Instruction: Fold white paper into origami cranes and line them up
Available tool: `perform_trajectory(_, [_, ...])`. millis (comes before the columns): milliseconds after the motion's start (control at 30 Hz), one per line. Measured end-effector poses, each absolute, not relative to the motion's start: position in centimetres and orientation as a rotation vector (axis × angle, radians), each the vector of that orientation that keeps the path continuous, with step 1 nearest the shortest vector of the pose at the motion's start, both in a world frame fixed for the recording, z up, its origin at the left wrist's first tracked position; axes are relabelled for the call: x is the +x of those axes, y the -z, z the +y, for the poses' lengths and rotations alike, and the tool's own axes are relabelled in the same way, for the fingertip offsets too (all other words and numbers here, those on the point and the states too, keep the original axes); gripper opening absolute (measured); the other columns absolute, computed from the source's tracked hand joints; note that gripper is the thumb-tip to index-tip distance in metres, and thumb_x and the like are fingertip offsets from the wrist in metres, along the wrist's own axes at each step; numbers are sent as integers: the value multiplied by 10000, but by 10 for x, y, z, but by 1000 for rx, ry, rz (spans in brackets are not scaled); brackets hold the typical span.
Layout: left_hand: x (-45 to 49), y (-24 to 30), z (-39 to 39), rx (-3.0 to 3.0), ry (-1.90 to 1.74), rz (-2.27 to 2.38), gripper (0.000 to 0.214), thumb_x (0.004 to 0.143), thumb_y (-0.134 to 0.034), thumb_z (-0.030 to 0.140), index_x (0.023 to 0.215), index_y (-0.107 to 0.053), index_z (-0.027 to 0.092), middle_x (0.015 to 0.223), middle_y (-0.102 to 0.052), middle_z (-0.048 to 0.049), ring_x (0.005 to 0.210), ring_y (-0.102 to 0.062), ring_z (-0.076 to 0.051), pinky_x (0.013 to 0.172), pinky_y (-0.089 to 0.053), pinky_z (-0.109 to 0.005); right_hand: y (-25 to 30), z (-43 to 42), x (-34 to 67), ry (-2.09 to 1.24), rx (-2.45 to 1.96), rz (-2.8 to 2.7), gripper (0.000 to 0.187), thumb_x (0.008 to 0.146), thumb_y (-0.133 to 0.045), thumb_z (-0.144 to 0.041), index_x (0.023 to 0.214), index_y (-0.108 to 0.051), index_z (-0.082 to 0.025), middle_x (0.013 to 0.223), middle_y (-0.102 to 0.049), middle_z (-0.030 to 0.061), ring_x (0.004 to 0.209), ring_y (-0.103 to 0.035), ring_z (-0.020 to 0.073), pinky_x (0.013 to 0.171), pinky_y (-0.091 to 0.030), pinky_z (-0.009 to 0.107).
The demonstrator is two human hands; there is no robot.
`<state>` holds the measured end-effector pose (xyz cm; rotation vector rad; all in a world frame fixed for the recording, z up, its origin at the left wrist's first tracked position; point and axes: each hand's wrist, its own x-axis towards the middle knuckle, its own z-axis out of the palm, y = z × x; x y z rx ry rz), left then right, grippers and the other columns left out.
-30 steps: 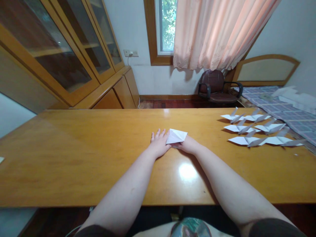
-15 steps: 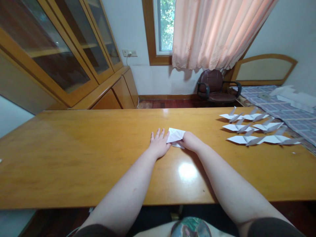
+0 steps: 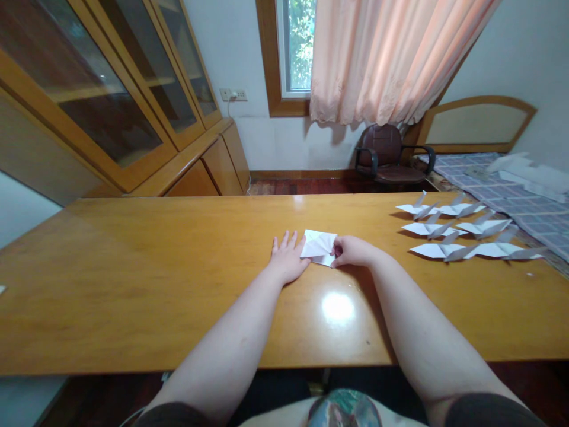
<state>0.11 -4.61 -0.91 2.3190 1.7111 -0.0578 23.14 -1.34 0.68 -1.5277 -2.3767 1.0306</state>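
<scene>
A folded piece of white paper (image 3: 319,244) lies near the middle of the wooden table, creased, with a raised flap along its lower part. My left hand (image 3: 288,259) rests flat with fingers spread, its thumb side pressing the paper's left edge. At the paper's right edge, my right hand (image 3: 351,251) has its fingers curled and pinches the sheet's side between thumb and fingers. Part of that edge is hidden behind the fingertips.
Several folded white paper cranes (image 3: 444,251) stand in rows on the table's right side. Beyond the table (image 3: 133,284) are a brown armchair (image 3: 384,155) and a bed with a checked cover (image 3: 511,193). A glass-door cabinet (image 3: 178,148) stands at left.
My right hand has shifted slightly right and come out from under the paper's flap to its right edge. More of the paper shows now. My left hand has barely moved.
</scene>
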Motion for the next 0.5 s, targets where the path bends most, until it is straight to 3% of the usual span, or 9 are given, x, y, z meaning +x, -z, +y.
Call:
perform_trajectory(100, [0, 10, -46, 2321, 53, 1705, 761, 881, -348, 593, 1523, -151, 234, 1601, -88, -103, 1467, 10, -324, 1139, 9, -591, -8, -12, 236, -1068, -1496, -2295, 155, 699, -630, -327, 713, -607, -174, 626, -607, -20, 585, -537, 130, 537, -366, 234])
perform_trajectory(233, [0, 10, -45, 2319, 43, 1705, 752, 880, -355, 577, 1524, -148, 246, 1601, -92, -97, 1467, 8, -323, 1139, 9, -594, -9, -11, 233, -481, -1736, -1922, 313, 855, -421, -353, 692, -608, -163, 644, -615, 34, 637, -545, 169, 600, -407, 278])
perform_trajectory(300, [1, 11, -45, 2317, 44, 1709, 752, 879, -355, 577, 1523, -152, 247, 1601, -91, -96, 1467, 7, -321, 1138, 12, -596, -9, -13, 224, -322, -1666, -1912, 325, 884, -409, -360, 835, -658, -158, 802, -681, 81, 764, -596, 206, 716, -457, 321])
perform_trajectory(367, [1, 11, -45, 2318, 49, 1704, 755, 878, -341, 596, 1523, -153, 250, 1602, -85, -95, 1468, 10, -317, 1136, 13, -598, -6, -16, 213, -316, -1440, -2152, 320, 891, -426, -308, 1045, -665, -160, 1093, -683, 114, 1035, -598, 232, 929, -433, 360])
perform_trajectory(433, [1, 11, -46, 2325, 50, 1693, 791, 865, -327, 645, 1524, -150, 246, 1602, -75, -98, 1468, 15, -318, 1135, 16, -600, 0, -19, 203, -364, -1319, -2397, 422, 897, -428, -276, 1282, -567, -172, 1388, -525, 124, 1271, -479, 241, 1069, -340, 402])
perform_trajectory(500, [0, 11, -46, 2333, 44, 1682, 865, 828, -333, 712, 1525, -142, 237, 1602, -67, -104, 1467, 23, -323, 1135, 20, -598, 7, -21, 197, -445, -1368, -2552, 522, 901, -429, -278, 1414, -437, -183, 1501, -383, 126, 1381, -352, 267, 1116, -265, 488])
